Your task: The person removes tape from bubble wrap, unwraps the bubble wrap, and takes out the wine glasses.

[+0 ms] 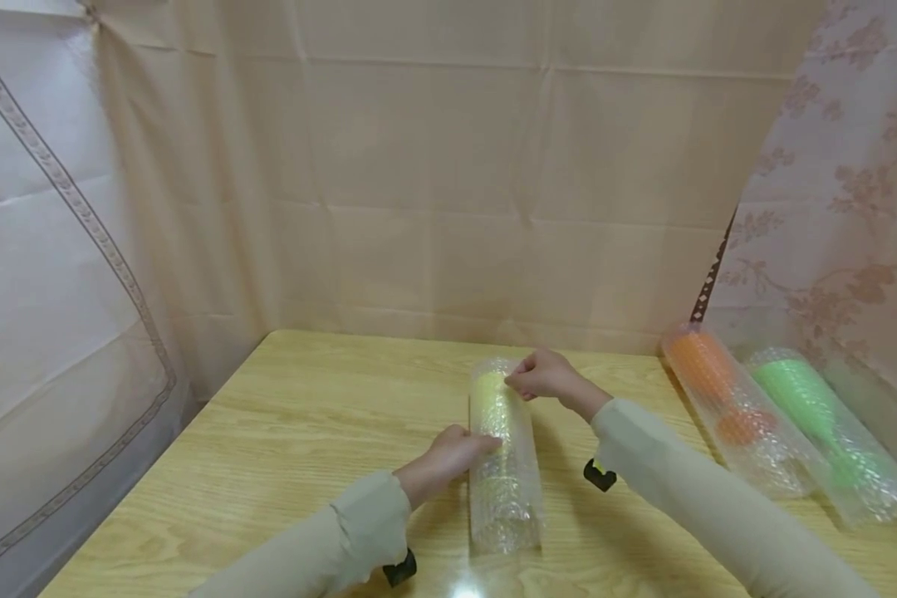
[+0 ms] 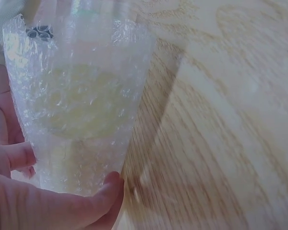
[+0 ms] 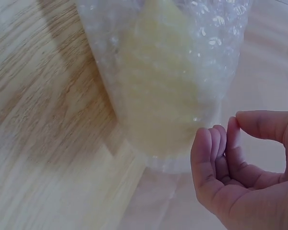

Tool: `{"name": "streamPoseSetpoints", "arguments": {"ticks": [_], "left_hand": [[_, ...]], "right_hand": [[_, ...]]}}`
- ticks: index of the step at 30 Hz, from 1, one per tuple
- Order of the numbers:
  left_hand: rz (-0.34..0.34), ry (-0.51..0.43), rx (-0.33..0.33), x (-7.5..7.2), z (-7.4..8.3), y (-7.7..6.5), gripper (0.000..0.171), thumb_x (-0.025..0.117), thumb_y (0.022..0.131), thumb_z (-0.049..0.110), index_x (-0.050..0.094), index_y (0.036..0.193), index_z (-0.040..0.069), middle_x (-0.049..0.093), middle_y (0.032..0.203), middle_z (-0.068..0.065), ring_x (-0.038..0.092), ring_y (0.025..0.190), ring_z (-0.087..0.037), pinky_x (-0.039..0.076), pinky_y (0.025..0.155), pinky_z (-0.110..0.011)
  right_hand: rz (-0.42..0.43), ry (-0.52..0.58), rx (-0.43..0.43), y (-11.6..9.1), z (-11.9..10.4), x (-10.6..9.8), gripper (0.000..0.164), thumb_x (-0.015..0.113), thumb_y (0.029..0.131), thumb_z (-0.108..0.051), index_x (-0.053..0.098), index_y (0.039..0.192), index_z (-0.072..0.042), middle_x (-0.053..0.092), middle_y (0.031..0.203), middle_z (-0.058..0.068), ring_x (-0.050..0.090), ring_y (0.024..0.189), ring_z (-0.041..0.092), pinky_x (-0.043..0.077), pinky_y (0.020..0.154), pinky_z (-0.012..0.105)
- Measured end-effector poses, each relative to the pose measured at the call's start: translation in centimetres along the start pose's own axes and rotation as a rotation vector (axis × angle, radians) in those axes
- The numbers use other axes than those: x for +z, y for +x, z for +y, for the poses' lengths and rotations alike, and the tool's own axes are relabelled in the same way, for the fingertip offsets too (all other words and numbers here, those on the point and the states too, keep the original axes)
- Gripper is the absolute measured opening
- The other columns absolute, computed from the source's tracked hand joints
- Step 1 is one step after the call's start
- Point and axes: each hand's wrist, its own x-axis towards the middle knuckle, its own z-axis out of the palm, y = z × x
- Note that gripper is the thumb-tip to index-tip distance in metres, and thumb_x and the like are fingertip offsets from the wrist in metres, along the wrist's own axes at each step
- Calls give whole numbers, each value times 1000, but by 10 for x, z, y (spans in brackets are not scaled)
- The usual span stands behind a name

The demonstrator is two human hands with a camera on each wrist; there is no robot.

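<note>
In the head view, a clear bubble-wrap roll [image 1: 504,507] lies lengthwise on the table around a yellow goblet-shaped thing [image 1: 491,403]. My left hand [image 1: 452,453] grips the roll partway along, its thumb across the top and the other fingers low at the side. Through the layers in the left wrist view shows a round, pale yellow end [image 2: 84,103], blurred by the bubbles. By the far right edge of the wrap is my right hand [image 1: 549,378]. Its fingers [image 3: 204,148] curl in and the thumb tip meets the index fingertip, with nothing visible between them.
At the table's right side lie two more bubble-wrapped goblet-shaped things, one orange [image 1: 703,365] and one green [image 1: 800,394]. Both wrapped bundles slant toward the near right. A beige cloth [image 1: 433,166] hangs behind the wooden table [image 1: 329,399], with pale cloths at either side.
</note>
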Motion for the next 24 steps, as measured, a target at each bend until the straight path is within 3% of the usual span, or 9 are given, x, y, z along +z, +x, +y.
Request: {"name": "streamPoseSetpoints", "arguments": {"ticks": [6,13,18,24], "left_hand": [[-1,-8,9,0,-2,2,68,62,88,39,42,130,-11,50,132,-25,49,122,-42,40,104,-57],[-20,-16,28,-1,-4,3,66,62,89,37,42,130,-11,48,133,-26,47,124,-44,36,107,-60],[-22,-15,34,-2,-5,2,68,62,89,38,41,131,-11,47,133,-26,46,125,-44,35,108,-60],[15,1,36,-6,-2,0,59,62,89,38,47,125,-6,53,122,-19,53,114,-33,42,102,-54]], "right_hand": [[-57,96,22,-1,18,-8,28,61,92,-17,64,103,9,65,83,4,61,73,9,59,81,33],[-88,143,52,-16,51,-25,39,56,95,-18,56,116,15,65,108,23,64,85,15,58,87,36],[-78,180,85,-29,73,-37,41,56,95,-18,55,115,17,65,96,12,62,79,10,59,79,28],[-99,208,87,-44,87,-47,41,53,97,-16,52,118,19,62,90,4,60,77,8,58,75,22]]}}
